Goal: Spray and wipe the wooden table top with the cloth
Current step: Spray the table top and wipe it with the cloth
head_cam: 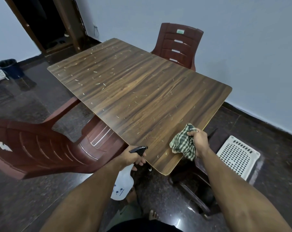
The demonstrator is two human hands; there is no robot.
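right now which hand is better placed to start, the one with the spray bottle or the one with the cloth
Probably the left hand. It grips the spray bottle by its trigger head at the table top's near edge, nozzle aimed over the littered wood. The right hand holds the checked cloth bunched, ready to wipe afterwards.

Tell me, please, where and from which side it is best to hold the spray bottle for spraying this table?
Grip the spray bottle at its narrow neck just under the black trigger head, coming from behind, as the left hand does now. The nozzle then points at the table top, and a finger probably reaches the trigger.
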